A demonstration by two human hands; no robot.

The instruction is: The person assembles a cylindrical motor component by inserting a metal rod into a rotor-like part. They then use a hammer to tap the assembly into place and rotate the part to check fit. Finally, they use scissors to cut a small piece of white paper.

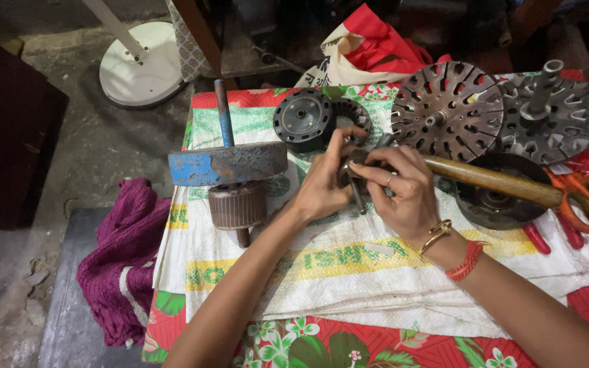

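Hands meet over the white sack on the worktop: left hand and right hand both have fingers clamped on a small metal part with shaft, which needs steady, square support while gripped.

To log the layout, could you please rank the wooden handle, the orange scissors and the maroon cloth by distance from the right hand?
From the right hand:
1. Wooden handle, just beside it.
2. Orange scissors, table's right edge.
3. Maroon cloth, far left.
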